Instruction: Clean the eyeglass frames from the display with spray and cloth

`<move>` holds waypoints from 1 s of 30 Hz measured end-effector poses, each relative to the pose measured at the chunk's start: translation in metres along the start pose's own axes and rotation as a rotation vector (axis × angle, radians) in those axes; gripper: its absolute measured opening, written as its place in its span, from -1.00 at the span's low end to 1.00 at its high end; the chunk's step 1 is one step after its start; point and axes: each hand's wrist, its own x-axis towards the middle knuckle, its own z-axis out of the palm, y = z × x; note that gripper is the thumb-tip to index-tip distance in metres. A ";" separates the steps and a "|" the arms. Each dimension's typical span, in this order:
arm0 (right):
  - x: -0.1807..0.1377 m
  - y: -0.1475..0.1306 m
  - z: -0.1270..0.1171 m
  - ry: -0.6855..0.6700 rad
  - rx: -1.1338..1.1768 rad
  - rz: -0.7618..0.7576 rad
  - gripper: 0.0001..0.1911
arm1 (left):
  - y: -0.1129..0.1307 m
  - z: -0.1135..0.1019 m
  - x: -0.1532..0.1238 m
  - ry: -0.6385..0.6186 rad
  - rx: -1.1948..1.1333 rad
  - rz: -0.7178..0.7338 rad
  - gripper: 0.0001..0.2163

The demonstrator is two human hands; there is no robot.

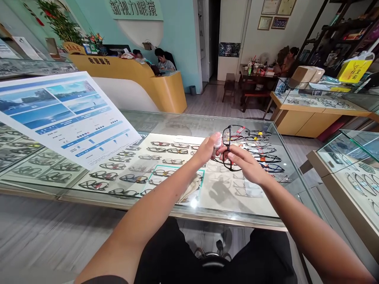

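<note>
Over the glass display counter, my left hand is closed around a small white-topped bottle, most of it hidden by the fingers. My right hand pinches a pair of black-framed eyeglasses near the bridge, with the lenses standing one above the other. The bottle is close beside the lenses; whether they touch, I cannot tell. Under the glass lie several rows of spectacle frames, some directly below my hands.
A large printed sheet slants over the counter at left. Another glass case stands at right. Behind are a yellow reception desk with a seated person, a wooden bench, and a dark table with another person.
</note>
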 end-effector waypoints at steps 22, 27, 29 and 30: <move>0.007 0.016 -0.015 0.274 0.194 0.023 -0.56 | 0.009 0.010 -0.011 -0.123 0.280 0.039 -0.36; 0.006 0.012 -0.014 0.246 0.227 0.011 -0.58 | 0.009 0.008 -0.011 -0.132 0.262 -0.003 -0.31; 0.006 0.012 -0.015 0.246 0.243 0.008 -0.59 | 0.009 0.003 -0.008 -0.093 0.204 0.010 -0.27; 0.006 0.012 -0.016 0.250 0.245 0.011 -0.59 | 0.009 -0.001 -0.005 -0.047 0.174 0.037 -0.27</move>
